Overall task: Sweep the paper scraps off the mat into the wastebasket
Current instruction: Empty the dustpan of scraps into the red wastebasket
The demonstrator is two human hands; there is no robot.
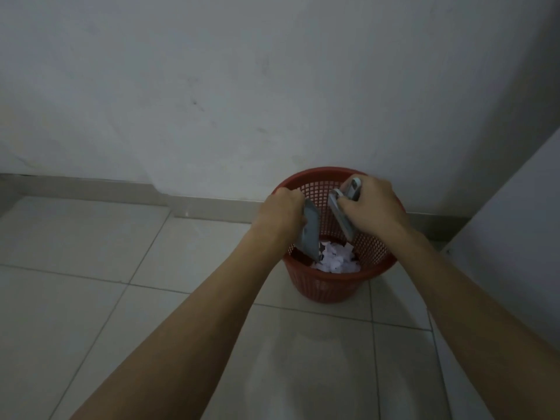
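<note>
The main risk is spillage: the grey mat (309, 234) is bent into a chute over the red wastebasket (339, 286), and if either grip slackens or it tilts toward the near rim, the remaining paper could slide onto the tiled floor (91, 268). The basket is light mesh, so a nudge from the mat's lower edge might tip it. On the left, the left hand (281, 215) is closed around one side of the mat, forearm stretched forward and down. In the middle, white paper scraps (333, 262) lie heaped inside the basket. On the right, the right hand (371, 204) clamps the mat's other side, apparently together with a second grey object, though the dim view leaves that unclear
</note>
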